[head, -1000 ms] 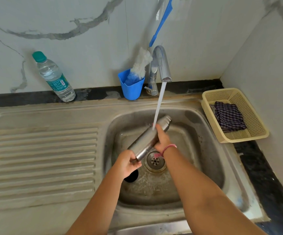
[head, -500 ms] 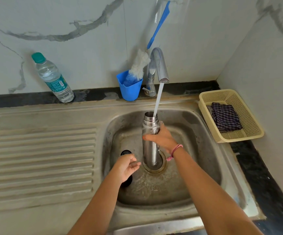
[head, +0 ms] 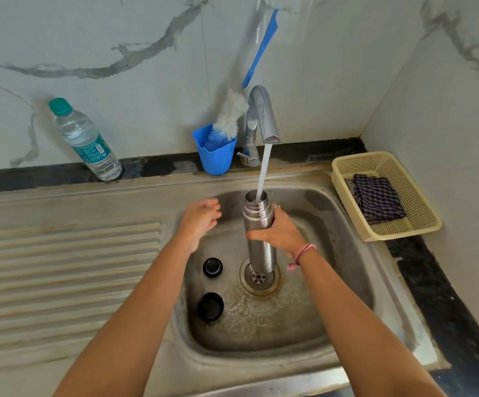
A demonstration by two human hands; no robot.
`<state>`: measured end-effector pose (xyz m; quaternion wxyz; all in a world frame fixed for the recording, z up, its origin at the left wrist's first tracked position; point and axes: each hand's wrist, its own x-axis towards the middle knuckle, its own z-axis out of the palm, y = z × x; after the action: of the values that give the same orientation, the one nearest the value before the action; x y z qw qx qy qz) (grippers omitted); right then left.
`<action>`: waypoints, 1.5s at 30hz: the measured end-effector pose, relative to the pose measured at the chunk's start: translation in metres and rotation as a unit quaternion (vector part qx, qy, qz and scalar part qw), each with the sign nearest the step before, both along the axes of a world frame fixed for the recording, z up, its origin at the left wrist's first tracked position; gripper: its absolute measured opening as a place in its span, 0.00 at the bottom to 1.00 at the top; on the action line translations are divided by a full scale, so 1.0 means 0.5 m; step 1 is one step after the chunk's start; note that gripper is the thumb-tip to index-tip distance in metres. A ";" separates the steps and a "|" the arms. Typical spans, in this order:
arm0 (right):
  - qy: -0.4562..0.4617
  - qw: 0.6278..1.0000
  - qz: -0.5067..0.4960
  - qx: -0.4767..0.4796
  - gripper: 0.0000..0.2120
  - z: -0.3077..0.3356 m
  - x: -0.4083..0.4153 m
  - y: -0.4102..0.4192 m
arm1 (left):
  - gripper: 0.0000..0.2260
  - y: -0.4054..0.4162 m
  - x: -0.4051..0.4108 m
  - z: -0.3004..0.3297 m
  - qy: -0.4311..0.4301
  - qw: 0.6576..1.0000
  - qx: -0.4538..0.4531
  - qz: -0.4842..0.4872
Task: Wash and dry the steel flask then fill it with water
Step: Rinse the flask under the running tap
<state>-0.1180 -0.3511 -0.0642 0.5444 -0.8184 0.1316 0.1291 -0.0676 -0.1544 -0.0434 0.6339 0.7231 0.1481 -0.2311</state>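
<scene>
The steel flask [head: 258, 222] stands upright over the drain in the sink [head: 355, 285], its mouth open under the running tap [head: 264, 116]. Water pours straight into the mouth. My right hand [head: 279, 230] grips the flask around its middle. My left hand [head: 201, 219] hovers to the left of the flask with relaxed fingers, holding nothing. Two black caps [head: 212, 267] [head: 210, 306] lie on the sink floor to the left of the drain.
A blue cup [head: 216, 157] with a bottle brush [head: 229, 116] stands behind the sink beside the tap. A plastic water bottle [head: 86, 141] stands at the back left. A cream basket [head: 421, 222] with a checked cloth [head: 377, 197] sits at the right. The ribbed drainboard [head: 66, 270] lies left.
The flask went from tilted under the stream, held in both hands, to upright with water running into its mouth. My left hand let go and rose toward the back of the sink.
</scene>
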 end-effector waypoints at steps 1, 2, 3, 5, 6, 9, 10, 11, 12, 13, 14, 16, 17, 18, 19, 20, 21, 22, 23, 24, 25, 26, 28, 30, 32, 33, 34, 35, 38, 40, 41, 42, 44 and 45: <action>0.009 1.000 0.022 -0.001 0.28 0.003 0.003 0.000 | 0.18 -0.011 0.013 0.014 -0.042 0.998 0.043 -0.028; 0.014 0.999 0.035 -0.002 0.28 0.005 0.004 -0.001 | 0.19 -0.020 0.025 0.028 -0.092 0.990 0.093 -0.056; 0.015 0.999 0.031 -0.003 0.28 0.004 0.004 -0.004 | 0.20 -0.028 0.036 0.042 -0.151 0.974 0.146 -0.087; 0.013 1.000 0.014 -0.004 0.25 0.005 0.001 -0.007 | 0.24 -0.044 0.057 0.062 -0.278 0.918 0.237 -0.156; 0.015 1.000 0.017 0.000 0.23 0.007 -0.001 -0.008 | 0.27 -0.053 0.068 0.072 -0.333 0.878 0.278 -0.200; 0.021 0.999 0.027 0.017 0.20 0.016 -0.006 -0.003 | 0.33 -0.082 0.108 0.089 -0.415 0.754 0.396 -0.320; 0.023 0.999 0.025 0.021 0.19 0.016 -0.007 -0.003 | 0.34 -0.090 0.120 0.089 -0.421 0.720 0.433 -0.342; 0.027 0.999 0.025 0.023 0.18 0.016 -0.007 -0.002 | 0.34 -0.097 0.128 0.087 -0.419 0.696 0.465 -0.352; 0.029 0.999 0.032 0.024 0.18 0.017 -0.008 -0.001 | 0.33 -0.102 0.133 0.086 -0.412 0.684 0.489 -0.351; 0.030 0.999 0.035 0.024 0.18 0.016 -0.008 0.001 | 0.31 -0.108 0.134 0.084 -0.405 0.678 0.507 -0.347; 0.030 0.999 0.030 0.025 0.18 0.014 -0.009 0.001 | 0.30 -0.113 0.134 0.083 -0.402 0.673 0.519 -0.340; 0.031 0.999 0.015 0.033 0.20 0.009 -0.008 -0.001 | 0.26 -0.123 0.133 0.082 -0.409 0.666 0.534 -0.321; 0.033 0.999 0.019 0.037 0.20 0.010 -0.008 -0.001 | 0.23 -0.127 0.133 0.081 -0.413 0.669 0.536 -0.308; 0.037 0.998 0.028 0.039 0.20 0.011 -0.008 0.000 | 0.22 -0.131 0.134 0.082 -0.413 0.674 0.534 -0.299; 0.041 0.998 0.034 0.043 0.20 0.010 -0.010 0.001 | 0.20 -0.133 0.134 0.081 -0.409 0.682 0.530 -0.294; 0.042 0.998 0.033 0.044 0.21 0.008 -0.011 0.001 | 0.20 -0.133 0.134 0.079 -0.404 0.689 0.526 -0.292; 0.046 0.998 0.027 0.043 0.23 0.005 -0.012 0.001 | 0.20 -0.131 0.133 0.075 -0.399 0.697 0.521 -0.290; 0.048 0.998 0.024 0.044 0.25 0.004 -0.013 0.001 | 0.20 -0.128 0.132 0.072 -0.394 0.705 0.514 -0.289; 0.050 0.997 0.023 0.047 0.27 0.002 -0.013 0.001 | 0.21 -0.127 0.132 0.071 -0.390 0.712 0.508 -0.289; 0.050 0.997 0.025 0.050 0.28 0.004 -0.015 0.002 | 0.21 -0.127 0.133 0.070 -0.387 0.718 0.502 -0.288; 0.050 0.997 0.023 0.052 0.28 0.003 -0.014 0.003 | 0.21 -0.128 0.134 0.070 -0.385 0.724 0.495 -0.288; 0.050 0.997 0.018 0.053 0.28 0.003 -0.014 0.003 | 0.21 -0.130 0.136 0.069 -0.380 0.733 0.486 -0.287; 0.049 0.997 0.012 0.059 0.28 0.003 -0.015 0.004 | 0.22 -0.133 0.140 0.070 -0.360 0.766 0.456 -0.277; 0.049 0.997 0.015 0.062 0.27 0.003 -0.015 0.005 | 0.24 -0.135 0.144 0.066 -0.331 0.825 0.393 -0.237; 0.051 0.997 0.014 0.063 0.27 0.003 -0.016 0.005 | 0.23 -0.136 0.145 0.062 -0.295 0.896 0.298 -0.148; 0.049 0.997 0.014 0.066 0.26 0.003 -0.016 0.005 | 0.20 -0.137 0.144 0.061 -0.266 0.928 0.243 -0.093; 0.048 0.996 0.016 0.070 0.24 0.003 -0.017 0.005 | 0.18 -0.139 0.142 0.062 -0.227 0.955 0.185 -0.044; 0.048 0.996 0.017 0.074 0.23 0.004 -0.019 0.005 | 0.17 -0.141 0.140 0.063 -0.187 0.975 0.123 -0.005; 0.048 0.996 0.020 0.076 0.23 0.002 -0.023 0.003 | 0.18 -0.144 0.137 0.058 -0.118 0.991 -0.011 0.058; 0.046 0.996 0.019 0.078 0.22 0.002 -0.024 0.002 | 0.20 -0.144 0.132 0.054 -0.101 0.991 -0.057 0.072; 0.046 0.996 0.018 0.078 0.22 0.001 -0.023 0.002 | 0.21 -0.143 0.129 0.051 -0.097 0.990 -0.071 0.076; 0.047 0.996 0.018 0.078 0.21 0.000 -0.023 0.001 | 0.21 -0.142 0.127 0.049 -0.097 0.989 -0.080 0.077; 0.050 0.996 0.021 0.074 0.22 -0.002 -0.021 0.000 | 0.21 -0.141 0.124 0.049 -0.111 0.988 -0.082 0.066; 0.049 0.996 0.020 0.073 0.23 -0.004 -0.019 0.000 | 0.21 -0.142 0.123 0.050 -0.122 0.988 -0.079 0.054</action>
<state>-0.1277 -0.3512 -0.0663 0.5927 -0.7717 0.1318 0.1893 -0.0060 -0.2255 -0.0182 0.7137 0.6846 0.0898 -0.1176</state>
